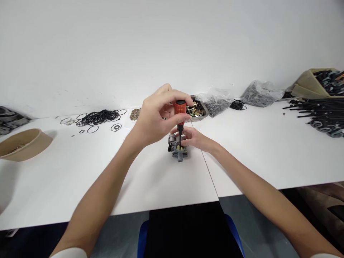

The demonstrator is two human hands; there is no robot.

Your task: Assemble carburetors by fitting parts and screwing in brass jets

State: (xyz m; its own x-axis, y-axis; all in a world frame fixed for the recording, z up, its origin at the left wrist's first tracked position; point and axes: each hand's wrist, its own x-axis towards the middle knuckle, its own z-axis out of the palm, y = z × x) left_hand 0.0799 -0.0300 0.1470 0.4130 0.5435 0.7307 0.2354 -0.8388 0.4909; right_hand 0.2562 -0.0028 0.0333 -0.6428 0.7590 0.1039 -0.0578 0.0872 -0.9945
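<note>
My left hand is closed round the red and black handle of a screwdriver, thumb and fingers gripping it near the top. The screwdriver stands upright, its shaft pointing down at a small grey metal carburetor on the white table. Its tip meets or enters the carburetor's round opening, where something yellowish shows; exact contact is hard to see. Behind and to the right of the carburetor, my right hand holds the body with curled fingers. Part of those fingers is hidden by the screwdriver and my left hand.
Black rubber rings lie at the back left, near a tan bowl. Behind my hands are a metal tray of small parts and plastic bags. Black rod-like parts and a tan bin sit far right.
</note>
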